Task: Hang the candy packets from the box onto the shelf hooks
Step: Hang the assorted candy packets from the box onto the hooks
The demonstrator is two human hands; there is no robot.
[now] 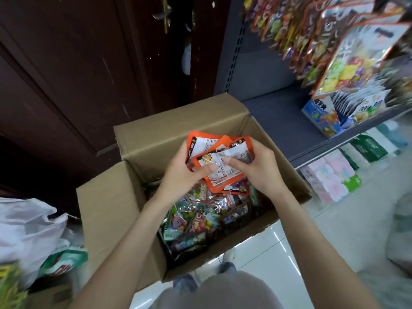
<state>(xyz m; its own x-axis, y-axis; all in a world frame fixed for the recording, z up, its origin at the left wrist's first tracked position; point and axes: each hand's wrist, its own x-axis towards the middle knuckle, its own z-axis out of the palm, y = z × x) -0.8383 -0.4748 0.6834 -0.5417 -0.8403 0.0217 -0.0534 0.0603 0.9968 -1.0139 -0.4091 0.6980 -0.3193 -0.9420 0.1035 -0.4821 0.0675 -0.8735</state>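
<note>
1. The left hand [182, 172] curls round the left edge of a small stack of orange-edged candy packets [219, 161], thumb pressed on the top one, fingers hidden behind.
2. The stack is held above the open cardboard box [138, 139], towards its far wall; many more packets [200, 219] lie loose inside.
3. The right hand [256, 166] pinches the stack's right edge, thumb on top, fingers curled under.
4. To do this well, I would square the packets so their hang-holes line up.
5. Hanging packets [347, 61] fill the shelf [289, 121] at the right; the hooks themselves are blurred.
</note>
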